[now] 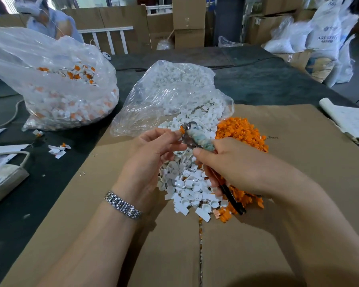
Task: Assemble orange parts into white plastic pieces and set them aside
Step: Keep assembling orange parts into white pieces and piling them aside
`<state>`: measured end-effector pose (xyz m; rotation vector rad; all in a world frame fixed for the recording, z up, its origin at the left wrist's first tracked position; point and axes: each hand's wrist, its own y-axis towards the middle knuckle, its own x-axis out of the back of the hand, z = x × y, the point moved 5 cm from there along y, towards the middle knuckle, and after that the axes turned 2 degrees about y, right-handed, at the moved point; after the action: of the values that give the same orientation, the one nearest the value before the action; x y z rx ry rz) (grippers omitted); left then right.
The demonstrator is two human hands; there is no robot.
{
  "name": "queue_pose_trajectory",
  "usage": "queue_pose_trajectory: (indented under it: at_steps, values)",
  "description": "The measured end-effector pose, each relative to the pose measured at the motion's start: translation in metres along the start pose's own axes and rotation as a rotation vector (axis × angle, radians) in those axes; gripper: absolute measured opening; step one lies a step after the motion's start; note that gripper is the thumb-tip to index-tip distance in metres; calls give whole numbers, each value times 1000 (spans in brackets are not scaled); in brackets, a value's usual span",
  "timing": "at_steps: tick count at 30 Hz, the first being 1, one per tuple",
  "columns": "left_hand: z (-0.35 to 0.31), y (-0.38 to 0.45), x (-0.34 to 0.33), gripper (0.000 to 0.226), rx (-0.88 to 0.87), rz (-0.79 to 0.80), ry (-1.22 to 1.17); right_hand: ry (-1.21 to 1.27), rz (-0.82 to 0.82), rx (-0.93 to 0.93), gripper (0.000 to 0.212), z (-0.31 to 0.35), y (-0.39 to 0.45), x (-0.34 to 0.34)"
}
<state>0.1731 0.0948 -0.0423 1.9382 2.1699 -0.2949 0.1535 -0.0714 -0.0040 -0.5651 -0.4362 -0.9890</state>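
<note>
Both hands pinch work over flat brown cardboard (257,245).
Left hand (153,150) pinches a small orange-and-white plastic piece (182,129); right hand (232,162) grips cloth-wrapped metal pliers (197,137) (a slip could fling the piece into the loose white pile (187,183)).

Your left hand (153,150) pinches a small orange part (182,128) at its fingertips, held against the metal tip of the tool (199,139) your right hand (234,168) grips. Both hover over the heap of white pieces (187,183) on the cardboard sheet (278,224). The orange pile (243,131) lies at two o'clock from your hands. At ten o'clock stands the bag of assembled pieces (56,85); at twelve, the open bag of white pieces (174,88).
</note>
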Motion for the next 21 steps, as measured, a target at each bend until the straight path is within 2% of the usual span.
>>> queue_pose_trajectory:
  at_steps: [4, 9, 15, 17, 21]
  values:
    - [-1, 1, 4, 21, 23, -8, -35, -109, -117, 37, 46, 5, 6, -5]
    - [-2, 4, 9, 20, 43, -2, -47, -160, -183, 30, 43, 3, 15, -8]
    - [-4, 5, 15, 10, 27, -40, 18, -51, -93, 13, 55, -2, 9, 2]
    - [-11, 5, 24, 5, -18, -121, 127, -27, -119, -20, 54, -7, 7, 15]
    - [-33, -2, 51, 10, -131, -358, 503, -220, -322, -38, 39, -26, 14, 47]
